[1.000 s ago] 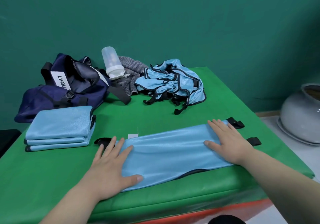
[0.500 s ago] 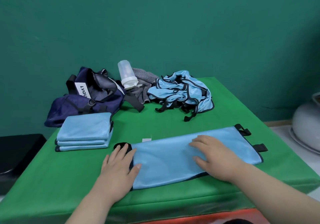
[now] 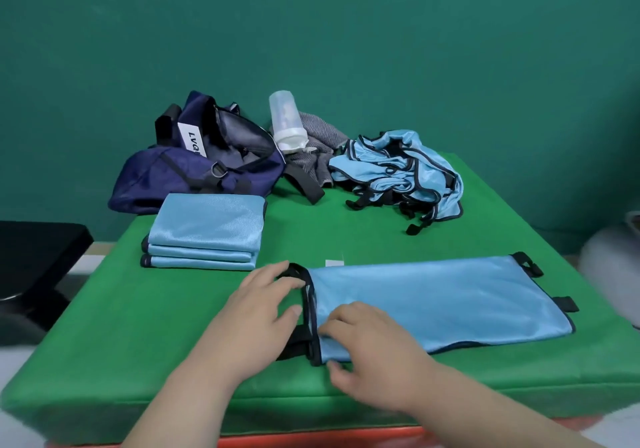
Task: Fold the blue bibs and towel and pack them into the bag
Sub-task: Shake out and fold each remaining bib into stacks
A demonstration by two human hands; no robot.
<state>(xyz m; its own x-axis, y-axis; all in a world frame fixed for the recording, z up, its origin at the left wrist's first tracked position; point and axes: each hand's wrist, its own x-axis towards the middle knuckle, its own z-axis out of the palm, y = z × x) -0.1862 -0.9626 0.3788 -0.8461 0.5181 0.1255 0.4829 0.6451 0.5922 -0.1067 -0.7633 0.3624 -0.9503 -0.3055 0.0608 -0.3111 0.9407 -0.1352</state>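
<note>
A half-folded blue bib (image 3: 433, 302) with black trim lies lengthwise on the green table (image 3: 173, 336), near the front edge. My left hand (image 3: 259, 316) rests at the bib's left end, its fingertips on the black strap there. My right hand (image 3: 370, 350) is beside it, fingers curled on top of the bib's near left corner and thumb at its front edge, pinching it. Three folded blue bibs (image 3: 207, 236) are stacked at the left. A tangled pile of unfolded blue bibs (image 3: 398, 174) lies at the back. The open navy bag (image 3: 207, 163) sits back left.
A clear plastic bottle (image 3: 285, 122) lies upside down on a grey striped towel (image 3: 318, 142) between the bag and the bib pile. A black stool (image 3: 34, 264) stands left of the table. A blurred pale pot (image 3: 613, 260) is at the right.
My right hand slid leftward along the bib from its right end to its left corner. My left hand came off the cloth onto the black strap. The view moved closer.
</note>
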